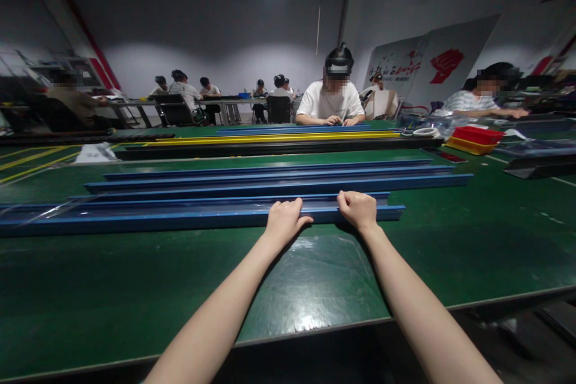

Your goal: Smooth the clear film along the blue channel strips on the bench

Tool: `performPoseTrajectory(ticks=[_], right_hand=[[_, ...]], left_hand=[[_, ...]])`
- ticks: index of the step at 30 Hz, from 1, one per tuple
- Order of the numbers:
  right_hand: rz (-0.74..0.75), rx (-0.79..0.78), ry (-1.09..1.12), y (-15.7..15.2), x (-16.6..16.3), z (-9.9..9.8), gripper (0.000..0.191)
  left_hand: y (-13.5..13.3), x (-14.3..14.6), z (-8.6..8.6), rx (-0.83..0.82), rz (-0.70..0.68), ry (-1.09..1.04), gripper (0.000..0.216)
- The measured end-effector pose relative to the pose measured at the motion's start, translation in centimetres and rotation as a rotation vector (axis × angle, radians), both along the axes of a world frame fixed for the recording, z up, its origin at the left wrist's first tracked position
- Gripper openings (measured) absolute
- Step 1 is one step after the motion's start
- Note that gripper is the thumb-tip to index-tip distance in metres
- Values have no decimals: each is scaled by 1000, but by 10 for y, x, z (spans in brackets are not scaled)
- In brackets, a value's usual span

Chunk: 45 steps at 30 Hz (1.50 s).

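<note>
A long blue channel profile (pixel 180 218) lies across the table, its open side facing up. My left hand (pixel 284 219) is closed over its near wall, fingers curled into the channel and thumb pointing right along the outer side. To the right, near the profile's end, my right hand (pixel 359 210) grips the same wall in a fist. Clear plastic film (pixel 63 209) crosses the profile at the left. Just behind lie more blue profiles (pixel 279 185), side by side and parallel to it.
Green table (pixel 157 288) with its near edge close to me. Farther back lie yellow strips (pixel 270 138) and a black profile (pixel 252 149). Red and yellow trays (pixel 477 137) stand at the right, by a white roll (pixel 425 132). A person (pixel 330 99) sits opposite; others work around.
</note>
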State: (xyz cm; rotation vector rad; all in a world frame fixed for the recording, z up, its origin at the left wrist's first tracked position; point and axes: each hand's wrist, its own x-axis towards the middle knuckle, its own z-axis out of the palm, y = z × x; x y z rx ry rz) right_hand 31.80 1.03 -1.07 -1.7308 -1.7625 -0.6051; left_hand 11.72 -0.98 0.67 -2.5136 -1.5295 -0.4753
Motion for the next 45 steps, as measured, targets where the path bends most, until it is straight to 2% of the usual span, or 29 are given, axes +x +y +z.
performPoseTrajectory(ticks=[21, 30, 37, 45], right_hand=[[11, -22, -11, -2, -2, 3, 42], [133, -12, -83, -6, -35, 6, 40], [64, -95, -69, -2, -39, 7, 38], [54, -62, -90, 3, -32, 6, 39]], left_hand=[[0, 0, -1, 40, 6, -2, 35], [0, 1, -2, 38, -10, -2, 34], [1, -1, -4, 46, -32, 19, 35], [-1, -5, -1, 50, -58, 37, 29]])
